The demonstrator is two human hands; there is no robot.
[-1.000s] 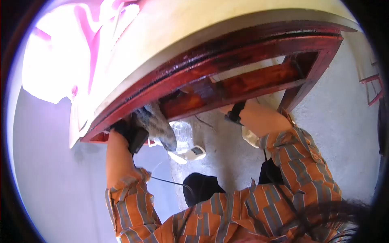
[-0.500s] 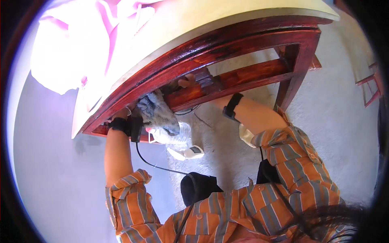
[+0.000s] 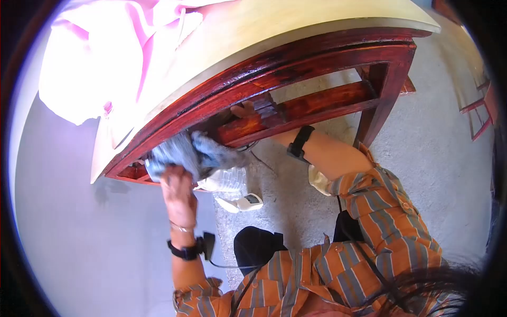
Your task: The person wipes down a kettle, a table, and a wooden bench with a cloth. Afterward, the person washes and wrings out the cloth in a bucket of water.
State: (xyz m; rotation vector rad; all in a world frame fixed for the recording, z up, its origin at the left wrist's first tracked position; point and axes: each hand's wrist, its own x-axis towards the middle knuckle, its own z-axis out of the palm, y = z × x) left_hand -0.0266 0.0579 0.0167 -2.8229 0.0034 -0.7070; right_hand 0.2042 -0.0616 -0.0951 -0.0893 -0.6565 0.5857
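Note:
A blue-grey cloth [image 3: 182,153], bunched and blurred by motion, hangs out of the opening under the tabletop. My left hand [image 3: 179,193] is closed on its lower edge, in front of the table frame. My right hand [image 3: 243,110] reaches through the red-brown wooden frame [image 3: 317,108]. Only some curled fingers show, beside a dark ridged piece [image 3: 268,110] at the rail; what they grip is hidden. Each wrist wears a black strap, the left one with a cable.
The pale tabletop [image 3: 296,24] carries bright pink-and-white fabric [image 3: 90,63]. On the floor below are a clear plastic bottle [image 3: 232,180], a white device with a dark screen [image 3: 245,203] and a dark cable. A red wooden stool [image 3: 478,111] stands at the far right.
My left hand has come out from under the tabletop toward me, drawing the cloth forward and left. My right hand stays nearly in place inside the frame.

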